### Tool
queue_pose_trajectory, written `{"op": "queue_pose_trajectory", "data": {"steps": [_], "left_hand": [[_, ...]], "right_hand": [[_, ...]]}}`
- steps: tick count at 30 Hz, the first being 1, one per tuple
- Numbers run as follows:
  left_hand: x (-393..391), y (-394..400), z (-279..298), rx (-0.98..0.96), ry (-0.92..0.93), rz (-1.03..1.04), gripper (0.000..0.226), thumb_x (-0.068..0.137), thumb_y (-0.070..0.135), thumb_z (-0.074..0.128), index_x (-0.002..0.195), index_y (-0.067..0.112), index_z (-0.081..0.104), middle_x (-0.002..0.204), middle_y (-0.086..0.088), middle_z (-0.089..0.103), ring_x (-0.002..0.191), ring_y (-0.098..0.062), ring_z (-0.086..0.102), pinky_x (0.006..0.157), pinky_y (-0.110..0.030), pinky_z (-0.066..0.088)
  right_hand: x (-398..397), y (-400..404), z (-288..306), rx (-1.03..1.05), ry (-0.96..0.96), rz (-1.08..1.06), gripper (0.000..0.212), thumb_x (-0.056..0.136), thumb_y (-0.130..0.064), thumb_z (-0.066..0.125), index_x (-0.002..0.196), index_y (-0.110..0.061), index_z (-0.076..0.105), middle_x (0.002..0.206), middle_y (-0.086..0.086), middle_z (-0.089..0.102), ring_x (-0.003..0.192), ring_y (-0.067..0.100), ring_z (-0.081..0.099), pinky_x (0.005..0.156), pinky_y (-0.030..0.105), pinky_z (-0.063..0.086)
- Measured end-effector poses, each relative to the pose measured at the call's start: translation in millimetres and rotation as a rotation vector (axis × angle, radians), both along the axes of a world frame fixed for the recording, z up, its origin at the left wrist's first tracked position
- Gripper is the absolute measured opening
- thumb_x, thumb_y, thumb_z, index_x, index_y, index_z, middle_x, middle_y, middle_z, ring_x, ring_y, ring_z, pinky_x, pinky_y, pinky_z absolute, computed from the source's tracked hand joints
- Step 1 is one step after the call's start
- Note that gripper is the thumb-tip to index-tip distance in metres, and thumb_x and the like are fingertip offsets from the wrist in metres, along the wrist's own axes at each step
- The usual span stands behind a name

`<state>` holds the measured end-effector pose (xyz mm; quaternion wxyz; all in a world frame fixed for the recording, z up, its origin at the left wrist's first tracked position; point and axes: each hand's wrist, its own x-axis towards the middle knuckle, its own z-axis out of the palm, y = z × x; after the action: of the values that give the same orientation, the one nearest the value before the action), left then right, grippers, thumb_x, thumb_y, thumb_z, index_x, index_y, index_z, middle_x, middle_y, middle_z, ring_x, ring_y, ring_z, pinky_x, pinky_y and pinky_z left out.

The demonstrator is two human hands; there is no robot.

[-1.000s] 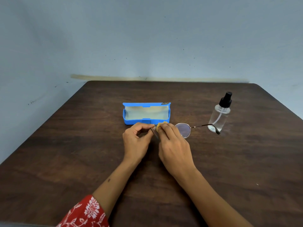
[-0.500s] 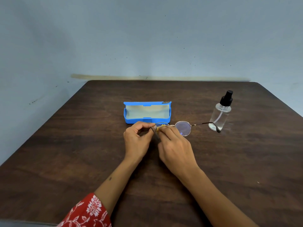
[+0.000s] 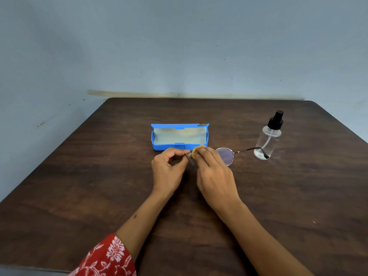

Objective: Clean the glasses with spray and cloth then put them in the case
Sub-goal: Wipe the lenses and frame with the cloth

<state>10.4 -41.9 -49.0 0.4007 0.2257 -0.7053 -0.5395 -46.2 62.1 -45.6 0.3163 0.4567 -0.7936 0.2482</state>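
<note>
Both forearms reach forward over the table, hands meeting at its middle — the left hand (image 3: 169,170) curled, thumb and forefinger pinched together, the right hand (image 3: 216,172) palm-down with fingers bent and pressed at their tips. A red floral sleeve (image 3: 107,257) covers the left upper arm.

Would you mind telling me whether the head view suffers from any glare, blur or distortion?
Head view: soft, even light, faint shadows under both hands; no strong glare, only a purplish sheen on the glasses lens; the table edges splay from the wide-angle lens; the yellow cloth looks slightly soft.
</note>
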Motion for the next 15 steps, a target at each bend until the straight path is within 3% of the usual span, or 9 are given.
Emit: {"op": "queue_pose_trajectory", "data": {"steps": [5,10,15], "left_hand": [[1.1,0.9,1.6,-0.003,-0.001,0.003,0.014,0.075,0.001,0.075,0.081,0.014,0.073,0.079,0.003,0.073,0.076,-0.005,0.069,0.074,-0.019,0.054],[0.4,0.3,1.0,0.003,0.013,-0.002,0.011,0.074,0.002,0.075,0.082,0.009,0.074,0.08,-0.003,0.074,0.08,-0.014,0.071,0.077,-0.026,0.055],[-0.5,-0.1,0.8,0.01,0.013,0.01,0.019,0.074,0.002,0.076,0.077,0.02,0.072,0.078,0.005,0.073,0.076,-0.007,0.069,0.074,-0.02,0.053]], "right_hand": [[4.7,2.6,-3.6,0.016,0.017,0.028,0.035,0.078,-0.005,0.039,0.093,0.0,0.071,0.09,0.009,0.069,0.087,0.025,0.066,0.082,0.027,0.046],[-1.4,-1.6,-1.1,-0.01,0.009,-0.016,0.034,0.086,-0.008,0.039,0.098,0.003,0.07,0.1,0.012,0.069,0.097,0.026,0.064,0.087,0.027,0.045],[5.5,2.3,-4.1,0.01,0.024,0.058,0.032,0.078,-0.006,0.04,0.089,-0.001,0.07,0.087,0.008,0.068,0.083,0.025,0.065,0.081,0.029,0.041]]}}
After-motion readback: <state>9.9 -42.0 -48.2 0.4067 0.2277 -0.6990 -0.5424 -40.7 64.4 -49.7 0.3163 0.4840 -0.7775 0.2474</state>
